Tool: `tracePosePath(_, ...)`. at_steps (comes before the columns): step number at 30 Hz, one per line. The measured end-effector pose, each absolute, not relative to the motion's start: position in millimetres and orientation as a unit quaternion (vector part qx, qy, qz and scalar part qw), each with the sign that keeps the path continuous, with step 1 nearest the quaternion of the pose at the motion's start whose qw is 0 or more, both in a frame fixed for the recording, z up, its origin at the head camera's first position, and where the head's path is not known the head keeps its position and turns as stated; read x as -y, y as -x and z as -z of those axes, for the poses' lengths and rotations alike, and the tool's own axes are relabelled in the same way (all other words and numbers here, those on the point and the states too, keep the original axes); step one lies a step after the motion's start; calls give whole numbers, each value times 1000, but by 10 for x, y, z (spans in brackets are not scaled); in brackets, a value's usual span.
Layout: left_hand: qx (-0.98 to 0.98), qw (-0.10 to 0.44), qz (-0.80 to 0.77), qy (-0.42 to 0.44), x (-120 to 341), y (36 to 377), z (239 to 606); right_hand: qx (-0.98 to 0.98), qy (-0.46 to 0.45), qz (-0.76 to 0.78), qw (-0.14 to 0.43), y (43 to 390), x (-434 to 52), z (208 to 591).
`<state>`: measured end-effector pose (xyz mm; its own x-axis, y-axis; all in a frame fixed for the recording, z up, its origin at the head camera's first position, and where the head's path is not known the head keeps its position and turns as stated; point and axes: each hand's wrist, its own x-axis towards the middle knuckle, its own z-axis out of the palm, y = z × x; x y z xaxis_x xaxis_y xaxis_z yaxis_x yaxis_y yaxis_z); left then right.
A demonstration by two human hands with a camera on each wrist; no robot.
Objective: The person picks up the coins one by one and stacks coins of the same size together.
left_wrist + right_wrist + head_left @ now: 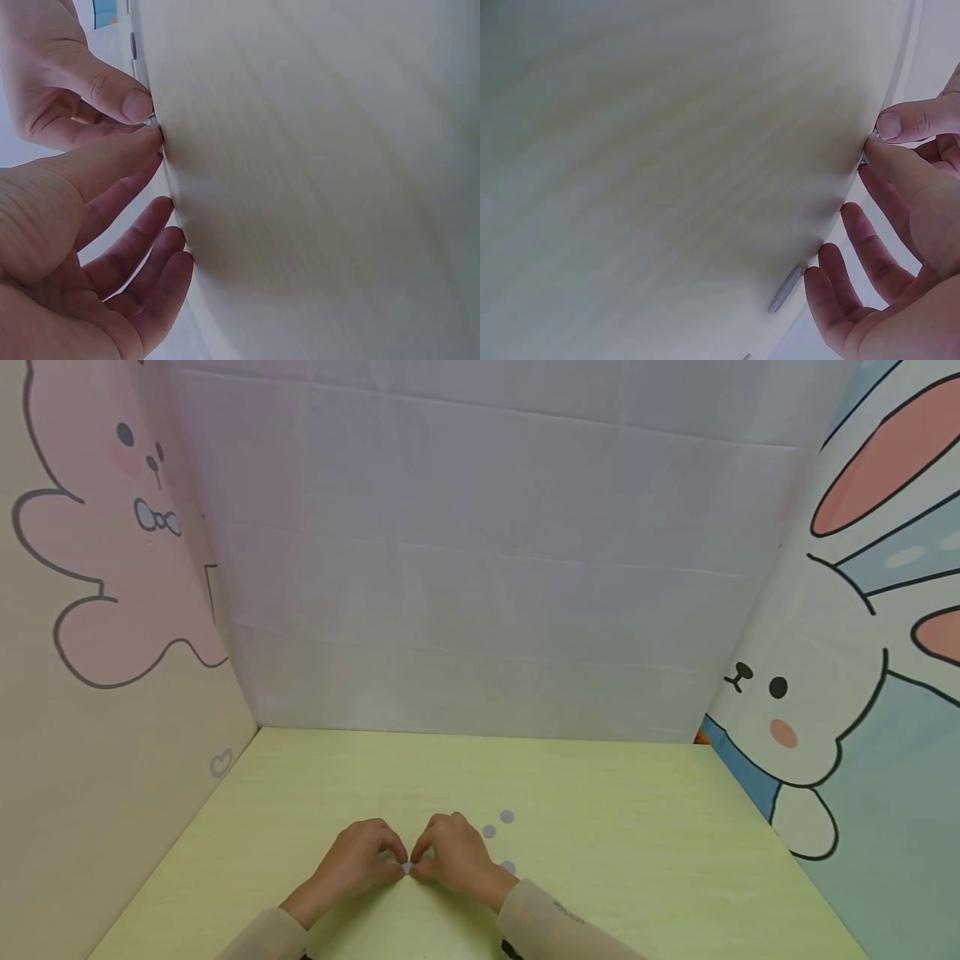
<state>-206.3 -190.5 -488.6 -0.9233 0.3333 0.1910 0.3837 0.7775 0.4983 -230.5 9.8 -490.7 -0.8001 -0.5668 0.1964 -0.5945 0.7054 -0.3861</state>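
Near the front of the table, my left hand (360, 862) and right hand (454, 855) meet tip to tip over a small pale grey piece (407, 867). Each hand pinches it between thumb and index finger, so most of it is hidden. Only a sliver of the piece (152, 120) shows between the fingertips in the left wrist view. The other fingers of both hands rest their tips on the tabletop. In the right wrist view, a flat grey disc (785, 289) lies right by the little finger of my right hand (900, 255).
Two more grey discs, one farther back (507, 817) and one closer (489, 832), lie beyond my right hand. A third disc (507, 867) is beside that wrist. The pale yellow-green table (637, 843) is bordered by a white back sheet (480, 568) and cartoon-printed side sheets.
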Motion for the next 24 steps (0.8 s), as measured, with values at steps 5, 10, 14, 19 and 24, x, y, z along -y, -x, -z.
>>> tracePosePath(5, 942, 46, 275, 188, 1908, 2072, 4919, 924, -313, -216, 31, 2314, -91, 4929)
tracePosePath(10, 940, 46, 279, 189, 1911, 2069, 4936, 925, -308, -219, 25, 2310, -87, 4934)
tracePosePath(14, 941, 45, 280, 186, 1909, 2067, 4945, 928, -301, -221, 19, 2307, -83, 4935)
tracePosePath(19, 941, 47, 277, 187, 1906, 2069, 4959, 927, -299, -226, 18, 2304, -84, 4935)
tracePosePath(24, 940, 50, 277, 193, 1906, 2065, 4973, 925, -302, -229, 16, 2296, -87, 4924)
